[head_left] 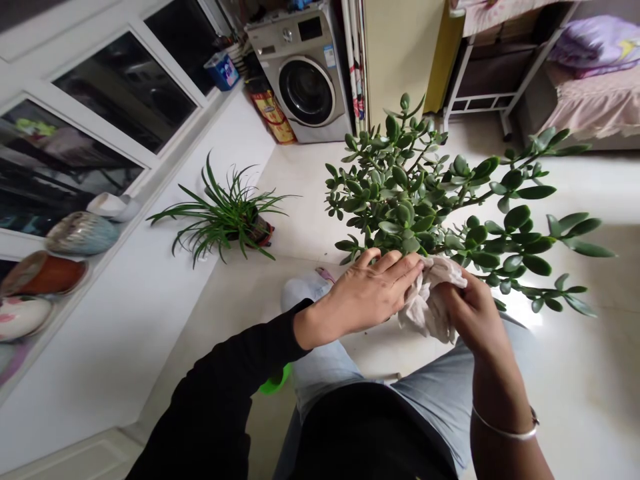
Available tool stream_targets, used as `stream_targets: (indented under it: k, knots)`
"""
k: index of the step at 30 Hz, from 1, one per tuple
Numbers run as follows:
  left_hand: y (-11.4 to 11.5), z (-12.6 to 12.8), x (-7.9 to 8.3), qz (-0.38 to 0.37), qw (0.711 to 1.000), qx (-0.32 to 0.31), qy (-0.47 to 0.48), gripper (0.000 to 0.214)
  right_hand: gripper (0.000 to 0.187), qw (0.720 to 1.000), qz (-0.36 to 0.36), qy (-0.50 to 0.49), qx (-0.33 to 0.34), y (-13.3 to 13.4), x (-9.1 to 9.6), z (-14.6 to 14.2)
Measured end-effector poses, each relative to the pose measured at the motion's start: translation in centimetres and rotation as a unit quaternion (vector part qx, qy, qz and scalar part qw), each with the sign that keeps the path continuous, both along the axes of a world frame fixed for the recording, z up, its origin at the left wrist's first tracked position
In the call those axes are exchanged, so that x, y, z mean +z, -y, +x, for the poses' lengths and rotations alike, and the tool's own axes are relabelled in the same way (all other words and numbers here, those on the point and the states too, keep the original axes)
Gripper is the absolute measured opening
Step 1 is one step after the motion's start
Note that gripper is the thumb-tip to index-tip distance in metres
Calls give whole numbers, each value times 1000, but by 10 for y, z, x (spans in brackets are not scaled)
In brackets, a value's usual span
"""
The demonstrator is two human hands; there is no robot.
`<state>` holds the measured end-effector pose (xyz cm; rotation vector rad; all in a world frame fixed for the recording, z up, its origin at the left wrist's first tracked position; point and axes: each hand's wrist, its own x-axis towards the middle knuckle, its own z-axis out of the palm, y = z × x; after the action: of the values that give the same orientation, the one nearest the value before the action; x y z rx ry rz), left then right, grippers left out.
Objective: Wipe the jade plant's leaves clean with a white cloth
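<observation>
A jade plant point(440, 200) with thick round green leaves stands right in front of me, above my knees. My right hand point(470, 313) is closed around a crumpled whitish cloth point(430, 297) held against the plant's lower leaves. My left hand point(373, 290) lies beside it with its fingers stretched out, the fingertips touching the cloth and a leaf at the plant's base. The pot is hidden behind my hands and legs.
A spider plant point(230, 217) in a dark pot sits on the white floor by the window wall. Ceramic pots point(80, 233) line the sill at the left. A washing machine point(305, 77) stands at the back, and a bed point(595, 87) at the far right. A green object point(275, 381) peeks under my left arm.
</observation>
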<state>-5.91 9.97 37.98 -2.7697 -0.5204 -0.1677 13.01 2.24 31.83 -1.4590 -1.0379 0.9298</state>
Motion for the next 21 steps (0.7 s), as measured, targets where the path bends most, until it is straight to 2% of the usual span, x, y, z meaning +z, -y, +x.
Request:
stream_targets:
  k: [5,11,17,21]
  knots:
    - [-3,-1,-1,-36,999,-13,26,34,28,1000,-17,-11,-14,-1,0,-1]
    - [-7,-1,2,-61,998,-16,5,29,32,1000,-25,6,-9,0,1,-2]
    - [-6,-2,5,-16,1000,8,11,40,33,999,-26,11,-23,1,0,0]
    - [-4,-2,5,-19,1000,21,-9,46,34,1000,-8,20,-13,0,1,-1]
